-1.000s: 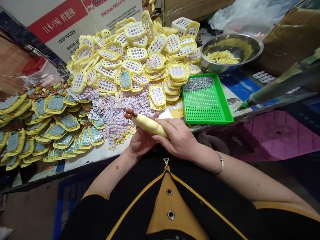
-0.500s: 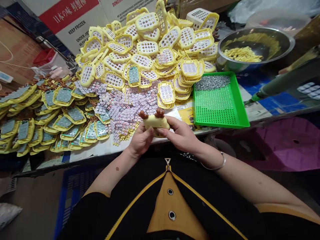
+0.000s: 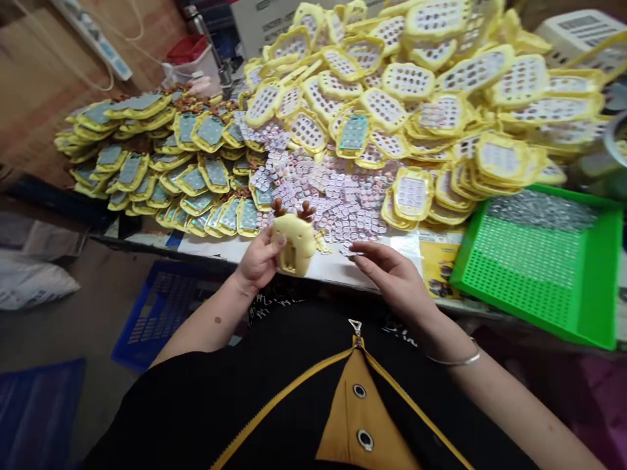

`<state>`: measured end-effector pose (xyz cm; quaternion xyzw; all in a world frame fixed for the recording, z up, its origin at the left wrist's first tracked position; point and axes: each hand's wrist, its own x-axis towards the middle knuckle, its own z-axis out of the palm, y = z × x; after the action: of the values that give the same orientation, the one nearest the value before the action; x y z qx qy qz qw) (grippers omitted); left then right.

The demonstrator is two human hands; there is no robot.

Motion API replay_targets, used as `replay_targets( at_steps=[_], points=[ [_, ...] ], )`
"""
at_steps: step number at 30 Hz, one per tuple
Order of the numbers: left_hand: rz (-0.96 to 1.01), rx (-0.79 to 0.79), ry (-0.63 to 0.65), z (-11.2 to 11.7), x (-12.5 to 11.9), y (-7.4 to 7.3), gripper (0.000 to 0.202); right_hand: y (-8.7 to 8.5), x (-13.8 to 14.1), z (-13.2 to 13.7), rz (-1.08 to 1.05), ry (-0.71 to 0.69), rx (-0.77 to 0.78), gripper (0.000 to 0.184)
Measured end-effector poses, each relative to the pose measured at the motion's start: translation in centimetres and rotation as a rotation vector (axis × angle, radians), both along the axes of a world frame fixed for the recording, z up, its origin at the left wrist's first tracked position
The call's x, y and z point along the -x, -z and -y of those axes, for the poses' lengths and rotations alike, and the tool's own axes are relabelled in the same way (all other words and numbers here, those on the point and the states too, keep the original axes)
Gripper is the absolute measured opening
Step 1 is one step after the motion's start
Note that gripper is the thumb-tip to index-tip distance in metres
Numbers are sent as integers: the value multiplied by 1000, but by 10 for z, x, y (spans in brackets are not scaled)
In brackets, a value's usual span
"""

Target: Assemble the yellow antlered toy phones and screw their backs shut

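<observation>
My left hand (image 3: pixel 258 260) grips a yellow toy shell (image 3: pixel 294 241) with two brown antlers on top, holding it upright at the table's front edge. My right hand (image 3: pixel 392 274) is off the shell, fingers apart, and reaches toward the heap of small white-and-pink keypad pieces (image 3: pixel 323 189) spread on the table just beyond it. Nothing shows in the right hand.
A big pile of yellow perforated shells (image 3: pixel 416 85) fills the back. Rows of yellow shells with grey inserts (image 3: pixel 161 163) lie at the left. A green perforated tray (image 3: pixel 539 261) with small metal parts stands at the right. A blue crate (image 3: pixel 157 313) sits on the floor.
My right hand has let go of the yellow shell and moved right toward the keypad pieces. The left hand now holds the shell alone, turned upright. The view has swung left.
</observation>
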<state>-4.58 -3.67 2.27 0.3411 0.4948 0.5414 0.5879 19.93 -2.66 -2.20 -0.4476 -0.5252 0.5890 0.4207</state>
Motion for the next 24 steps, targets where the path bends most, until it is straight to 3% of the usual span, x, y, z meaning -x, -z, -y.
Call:
replay_targets(
  at_steps=[2, 5, 8, 10, 12, 16, 21, 24],
  points=[
    [-196, 83, -14, 23, 52, -6, 63, 2, 1, 0, 13, 7, 77, 47],
    [-580, 327, 99, 61, 126, -16, 58, 5, 8, 0, 5, -36, 152, 49],
    [-919, 335, -11, 79, 164, -19, 54, 7, 18, 0, 37, -105, 160, 50],
    [-1030, 232, -109, 71, 162, -13, 54, 7, 25, -1, 89, -147, 127, 52],
    [-1111, 100, -243, 50, 143, -5, 52, 6, 29, -1, 139, -181, 100, 52],
    [-1519, 37, -292, -2, 98, 6, 54, 4, 29, 1, 187, -223, 81, 49],
    [-1487, 76, -221, -46, 82, 14, 79, 3, 27, -2, 216, -232, 90, 49],
    [-1384, 62, -259, -60, 85, 15, 73, 5, 29, -7, 215, -230, 120, 52]
  ],
)
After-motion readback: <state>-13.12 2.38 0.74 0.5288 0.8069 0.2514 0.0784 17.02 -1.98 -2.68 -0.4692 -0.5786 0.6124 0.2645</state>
